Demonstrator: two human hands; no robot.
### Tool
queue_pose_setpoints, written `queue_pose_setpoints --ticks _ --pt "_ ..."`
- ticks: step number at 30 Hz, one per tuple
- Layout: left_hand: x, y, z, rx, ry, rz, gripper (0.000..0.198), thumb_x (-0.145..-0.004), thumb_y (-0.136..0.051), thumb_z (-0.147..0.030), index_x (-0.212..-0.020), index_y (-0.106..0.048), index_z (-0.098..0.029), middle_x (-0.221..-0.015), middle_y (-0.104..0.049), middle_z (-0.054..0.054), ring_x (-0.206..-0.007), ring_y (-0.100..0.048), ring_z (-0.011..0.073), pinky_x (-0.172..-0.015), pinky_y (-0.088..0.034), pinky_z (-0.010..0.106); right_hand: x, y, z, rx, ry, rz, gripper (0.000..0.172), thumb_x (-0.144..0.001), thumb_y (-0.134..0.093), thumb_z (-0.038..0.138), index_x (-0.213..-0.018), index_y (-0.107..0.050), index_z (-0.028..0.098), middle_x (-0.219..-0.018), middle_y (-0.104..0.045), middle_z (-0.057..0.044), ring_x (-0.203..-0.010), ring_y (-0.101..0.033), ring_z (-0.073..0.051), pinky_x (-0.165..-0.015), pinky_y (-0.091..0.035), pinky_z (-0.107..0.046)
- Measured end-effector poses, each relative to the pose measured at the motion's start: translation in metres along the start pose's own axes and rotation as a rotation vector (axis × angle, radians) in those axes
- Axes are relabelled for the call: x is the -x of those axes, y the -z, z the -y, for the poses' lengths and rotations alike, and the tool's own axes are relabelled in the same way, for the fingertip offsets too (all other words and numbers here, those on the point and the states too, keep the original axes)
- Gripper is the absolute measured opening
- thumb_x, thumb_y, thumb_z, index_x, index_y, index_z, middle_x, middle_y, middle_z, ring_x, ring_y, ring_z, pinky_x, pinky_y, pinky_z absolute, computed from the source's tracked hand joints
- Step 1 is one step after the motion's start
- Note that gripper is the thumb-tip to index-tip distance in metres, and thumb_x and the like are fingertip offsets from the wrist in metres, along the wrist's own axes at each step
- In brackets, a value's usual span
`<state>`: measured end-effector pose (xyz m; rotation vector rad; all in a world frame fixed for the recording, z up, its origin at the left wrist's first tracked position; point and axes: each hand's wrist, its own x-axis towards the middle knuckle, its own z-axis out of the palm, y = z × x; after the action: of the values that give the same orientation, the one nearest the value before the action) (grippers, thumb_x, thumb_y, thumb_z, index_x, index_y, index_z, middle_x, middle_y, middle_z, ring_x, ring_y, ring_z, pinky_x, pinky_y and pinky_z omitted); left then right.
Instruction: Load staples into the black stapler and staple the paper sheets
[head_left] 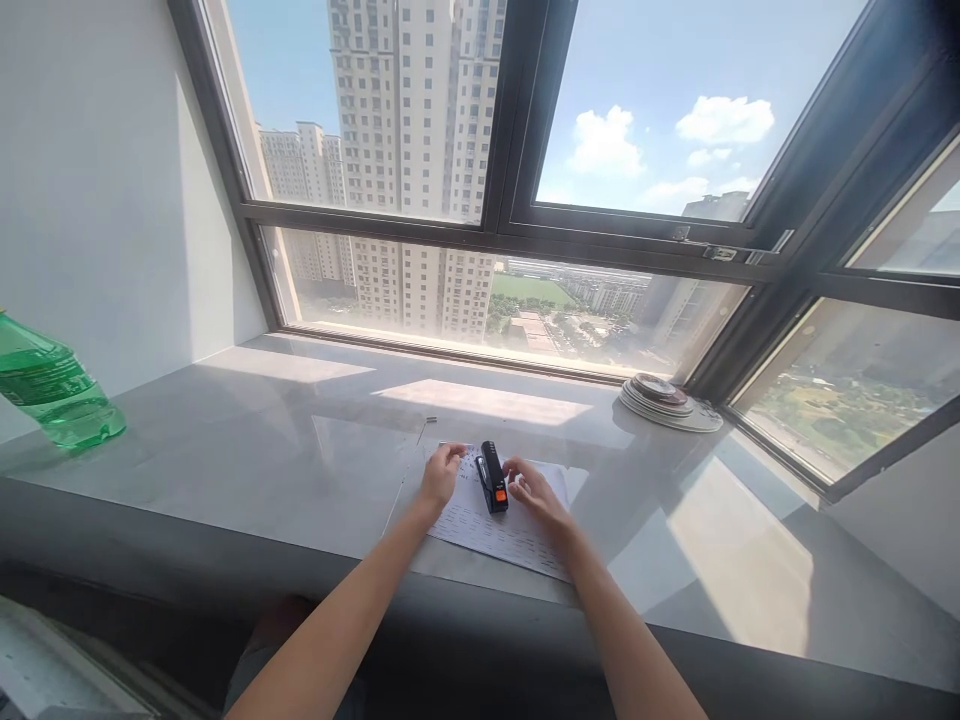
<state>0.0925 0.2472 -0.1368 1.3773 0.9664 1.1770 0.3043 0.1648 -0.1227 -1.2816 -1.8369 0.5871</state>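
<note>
A black stapler [491, 478] with an orange patch at its near end rests on printed paper sheets [487, 535] on the sill. To its left, my left hand [441, 478] is at the paper's far left corner, its thumb and fingertips drawn together. Whatever those fingertips may pinch is too small to make out. On the other side, my right hand [534, 490] lies over the paper with bent, parted fingers, their tips close beside the stapler. Whether they touch it I cannot tell. Just beyond the paper is a small metallic strip [431, 420], perhaps staples.
A green bottle [64, 390] of clear liquid stands at the far left of the grey windowsill [247, 470]. Stacked round mats or plates [664, 402] sit in the right corner by the window frame [495, 235]. The sill's front edge runs below my forearms.
</note>
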Motion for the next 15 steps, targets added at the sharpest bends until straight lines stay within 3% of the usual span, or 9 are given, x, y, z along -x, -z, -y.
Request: queue_pose_setpoints --ticks 4,9,12,15 --pt "-0.006 0.0 0.016 -0.118 -0.068 -0.062 0.026 -0.092 -0.052 -0.031 -0.101 -0.073 -0.019 -0.11 -0.073 0.012 -0.108 -0.067 0.0265 -0.099 -0.05 0.043 0.0 -0.007 0.0 0.052 0.001 0.037 0.048 -0.079 -0.073 0.045 -0.117 -0.054 0.023 -0.102 -0.065 -0.004 -0.089 -0.06 -0.022 -0.079 -0.048 -0.033" --pt "-0.005 0.002 0.019 0.043 -0.049 -0.104 0.029 -0.096 -0.049 -0.036 -0.101 -0.071 -0.018 -0.112 -0.073 0.013 -0.111 -0.067 0.026 -0.102 -0.05 0.043 -0.007 0.001 -0.004 0.005 -0.044 -0.044 0.043 -0.074 -0.055 0.02 -0.116 -0.064 0.022 -0.104 -0.071 -0.004 -0.093 -0.063 -0.023 -0.088 -0.048 -0.037" --pt "-0.003 0.002 0.016 0.06 -0.036 -0.072 0.03 -0.096 -0.051 -0.037 -0.103 -0.072 -0.017 -0.113 -0.073 0.014 -0.113 -0.067 0.0265 -0.104 -0.049 0.044 -0.01 0.009 -0.007 -0.143 -0.127 -0.075 0.047 -0.072 -0.053 0.02 -0.115 -0.071 0.022 -0.107 -0.074 -0.004 -0.102 -0.065 -0.027 -0.096 -0.047 -0.041" --pt "0.0 0.002 0.015 0.042 -0.039 -0.038 0.03 -0.096 -0.052 -0.038 -0.103 -0.073 -0.017 -0.112 -0.073 0.013 -0.113 -0.067 0.027 -0.105 -0.049 0.045 -0.01 0.014 -0.009 -0.342 -0.208 -0.09 0.043 -0.08 -0.052 0.028 -0.114 -0.077 0.025 -0.119 -0.074 -0.004 -0.116 -0.063 -0.03 -0.105 -0.045 -0.044"
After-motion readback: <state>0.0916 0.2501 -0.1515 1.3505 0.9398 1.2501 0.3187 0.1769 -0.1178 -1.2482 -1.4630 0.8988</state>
